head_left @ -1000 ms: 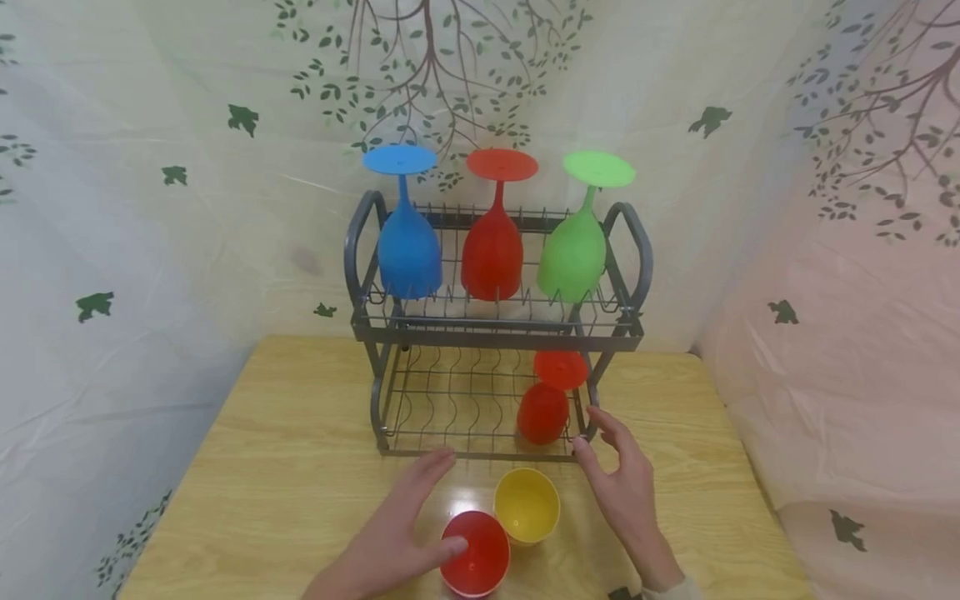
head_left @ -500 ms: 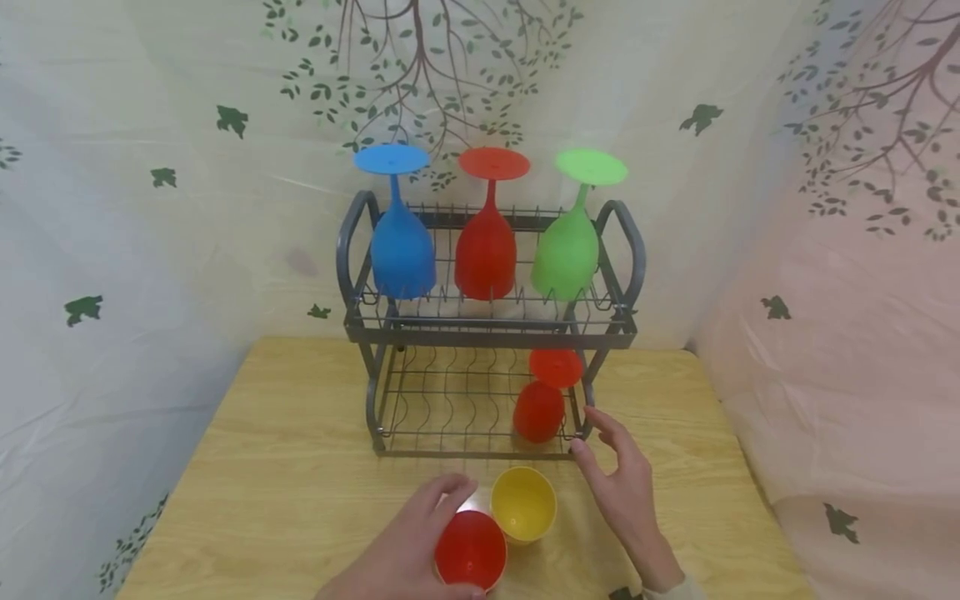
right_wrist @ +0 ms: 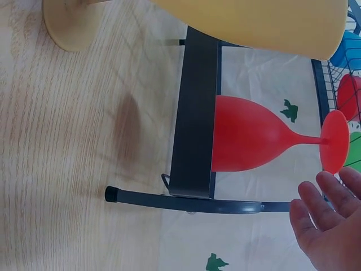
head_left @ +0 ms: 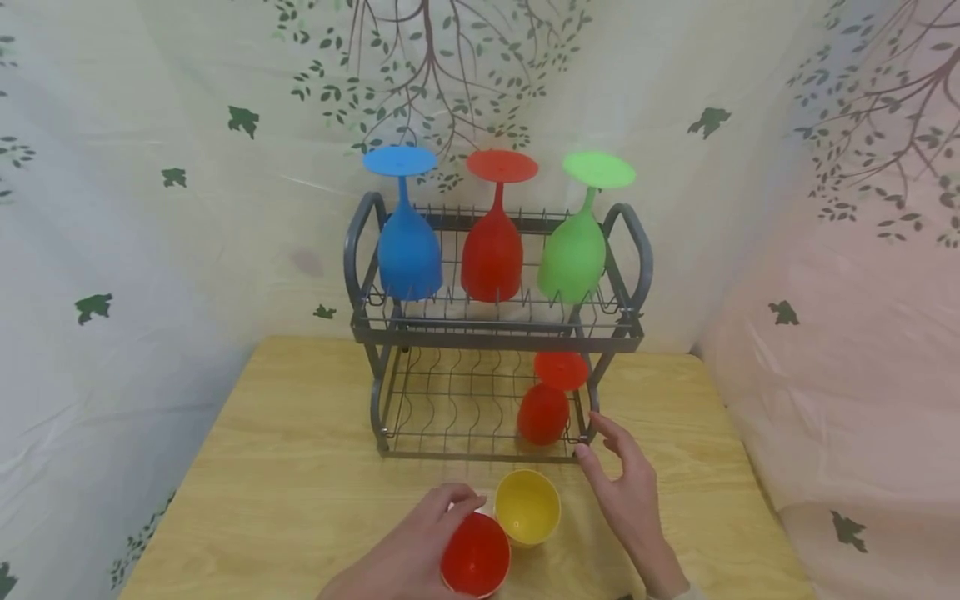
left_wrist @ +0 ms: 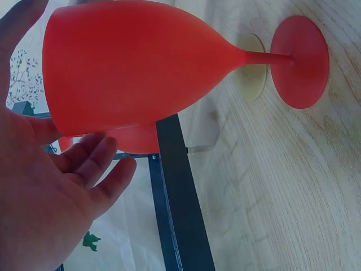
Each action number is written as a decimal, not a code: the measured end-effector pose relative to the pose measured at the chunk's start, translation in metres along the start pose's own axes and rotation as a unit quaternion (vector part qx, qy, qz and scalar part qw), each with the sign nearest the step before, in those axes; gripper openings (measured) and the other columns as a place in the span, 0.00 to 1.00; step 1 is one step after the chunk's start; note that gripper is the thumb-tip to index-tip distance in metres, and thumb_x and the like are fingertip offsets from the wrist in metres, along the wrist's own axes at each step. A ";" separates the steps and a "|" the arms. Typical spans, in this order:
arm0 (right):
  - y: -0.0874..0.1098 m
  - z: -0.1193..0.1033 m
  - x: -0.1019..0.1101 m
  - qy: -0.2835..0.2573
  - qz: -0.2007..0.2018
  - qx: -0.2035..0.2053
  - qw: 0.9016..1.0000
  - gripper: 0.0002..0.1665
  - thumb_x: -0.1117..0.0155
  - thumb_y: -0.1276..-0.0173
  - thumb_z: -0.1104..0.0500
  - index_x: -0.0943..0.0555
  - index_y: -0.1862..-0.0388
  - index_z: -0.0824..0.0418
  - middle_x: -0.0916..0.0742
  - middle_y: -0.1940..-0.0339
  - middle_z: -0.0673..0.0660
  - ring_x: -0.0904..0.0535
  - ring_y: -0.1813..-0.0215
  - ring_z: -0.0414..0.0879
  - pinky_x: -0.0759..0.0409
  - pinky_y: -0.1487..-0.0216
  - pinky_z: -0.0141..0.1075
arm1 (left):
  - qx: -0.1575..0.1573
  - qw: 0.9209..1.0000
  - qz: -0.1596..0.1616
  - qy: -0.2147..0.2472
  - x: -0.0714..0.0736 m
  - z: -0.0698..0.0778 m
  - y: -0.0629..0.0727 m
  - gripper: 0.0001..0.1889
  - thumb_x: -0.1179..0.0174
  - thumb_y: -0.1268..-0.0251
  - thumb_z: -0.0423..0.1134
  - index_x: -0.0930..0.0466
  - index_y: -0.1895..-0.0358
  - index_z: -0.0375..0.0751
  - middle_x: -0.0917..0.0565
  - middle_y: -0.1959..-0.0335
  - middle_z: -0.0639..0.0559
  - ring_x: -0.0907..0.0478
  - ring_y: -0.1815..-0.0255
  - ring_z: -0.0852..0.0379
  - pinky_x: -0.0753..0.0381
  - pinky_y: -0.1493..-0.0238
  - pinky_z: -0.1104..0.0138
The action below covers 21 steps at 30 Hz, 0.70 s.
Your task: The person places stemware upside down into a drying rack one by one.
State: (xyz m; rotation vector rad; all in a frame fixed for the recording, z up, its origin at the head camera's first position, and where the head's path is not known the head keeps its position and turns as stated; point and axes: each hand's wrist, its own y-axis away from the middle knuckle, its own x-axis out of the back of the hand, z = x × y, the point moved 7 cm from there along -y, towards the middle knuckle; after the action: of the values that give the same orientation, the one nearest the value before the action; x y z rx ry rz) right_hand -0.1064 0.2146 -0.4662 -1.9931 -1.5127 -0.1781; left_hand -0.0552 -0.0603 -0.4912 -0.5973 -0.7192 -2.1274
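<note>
My left hand (head_left: 408, 550) grips a red plastic wine glass (head_left: 476, 558) by its bowl near the rim; the glass stands upright at the table's front. In the left wrist view, thumb and fingers lie on opposite sides of the bowl, and its foot (left_wrist: 300, 62) is at the right. Just right of it a yellow wine glass (head_left: 528, 507) also stands upright. My right hand (head_left: 630, 496) holds nothing, its fingers relaxed beside the front right leg of the dish rack. Nearest that hand, another red wine glass (head_left: 543, 414) sits upside down on the lower shelf.
A dark two-tier dish rack (head_left: 495, 340) stands at the back of the wooden table (head_left: 247, 467). Upside down on its upper shelf are a blue glass (head_left: 409, 254), a red glass (head_left: 492, 258) and a green glass (head_left: 572, 258). Patterned cloth (head_left: 187, 233) hangs behind.
My left hand has come down from above the red glass at the front and closed its fingers round the bowl. My right hand has barely moved; the yellow glass stays put.
</note>
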 end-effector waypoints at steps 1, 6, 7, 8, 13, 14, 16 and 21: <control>0.000 0.000 0.000 0.001 -0.001 -0.002 1.000 0.28 0.28 0.30 0.60 0.21 0.32 0.58 0.16 0.34 0.54 0.22 0.35 0.48 0.31 0.38 0.19 | -0.004 1.000 0.000 0.001 0.000 0.000 0.000 0.50 0.26 0.57 0.73 0.33 0.27 0.66 0.35 0.30 0.67 0.32 0.35 0.57 0.15 0.53 0.66; 0.002 0.002 -0.001 0.000 -0.005 -0.008 1.000 0.28 0.28 0.30 0.59 0.21 0.32 0.60 0.16 0.34 0.54 0.23 0.35 0.46 0.31 0.38 0.19 | -0.029 0.999 0.004 0.016 0.002 -0.001 0.002 0.45 0.24 0.54 0.70 0.30 0.30 0.66 0.34 0.34 0.69 0.32 0.37 0.60 0.17 0.55 0.70; 0.002 0.002 -0.001 -0.001 -0.005 -0.009 1.000 0.28 0.28 0.30 0.59 0.21 0.32 0.60 0.16 0.34 0.54 0.23 0.35 0.46 0.32 0.38 0.19 | -0.035 0.999 0.006 0.015 0.003 -0.001 0.003 0.45 0.24 0.54 0.70 0.30 0.30 0.66 0.34 0.35 0.68 0.32 0.38 0.60 0.17 0.55 0.71; 0.002 0.003 -0.001 0.000 -0.005 -0.012 1.000 0.28 0.28 0.30 0.59 0.21 0.32 0.60 0.16 0.34 0.54 0.23 0.35 0.46 0.32 0.38 0.19 | -0.038 0.999 0.007 0.016 0.004 0.000 0.003 0.44 0.24 0.53 0.69 0.30 0.30 0.65 0.34 0.36 0.68 0.32 0.38 0.60 0.17 0.55 0.71; 0.002 0.003 -0.002 0.008 -0.007 -0.022 1.000 0.28 0.28 0.29 0.58 0.21 0.32 0.59 0.16 0.33 0.54 0.23 0.35 0.46 0.32 0.39 0.18 | 0.012 0.998 -0.004 0.059 0.009 -0.004 0.006 0.42 0.20 0.56 0.64 0.27 0.33 0.68 0.32 0.39 0.67 0.30 0.40 0.56 0.14 0.58 0.65; 0.002 0.003 -0.002 0.009 -0.008 -0.023 1.000 0.28 0.28 0.29 0.58 0.21 0.32 0.59 0.16 0.33 0.54 0.23 0.35 0.46 0.32 0.39 0.18 | 0.029 0.997 -0.005 0.072 0.010 -0.007 0.006 0.42 0.18 0.57 0.62 0.26 0.35 0.68 0.32 0.39 0.67 0.29 0.40 0.54 0.13 0.59 0.63; 0.003 0.002 -0.002 0.010 -0.008 -0.026 1.000 0.28 0.28 0.29 0.57 0.21 0.32 0.58 0.16 0.33 0.54 0.22 0.35 0.46 0.31 0.39 0.18 | 0.059 0.993 -0.006 0.097 0.012 -0.012 0.008 0.42 0.17 0.60 0.61 0.26 0.36 0.67 0.31 0.39 0.65 0.28 0.41 0.51 0.12 0.61 0.58; 0.003 0.002 -0.001 0.005 -0.007 -0.033 0.999 0.28 0.28 0.29 0.57 0.21 0.32 0.58 0.16 0.33 0.54 0.22 0.36 0.47 0.30 0.39 0.21 | 0.054 0.992 0.015 0.110 0.024 -0.020 0.014 0.42 0.18 0.58 0.60 0.28 0.36 0.64 0.31 0.39 0.62 0.28 0.40 0.48 0.12 0.62 0.58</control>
State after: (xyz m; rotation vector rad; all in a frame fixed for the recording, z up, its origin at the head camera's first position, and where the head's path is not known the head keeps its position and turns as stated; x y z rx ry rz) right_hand -0.1044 0.2141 -0.4699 -2.0300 -1.5340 -0.2468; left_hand -0.0609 -0.0934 -0.4869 -0.3086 -0.6913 -2.0720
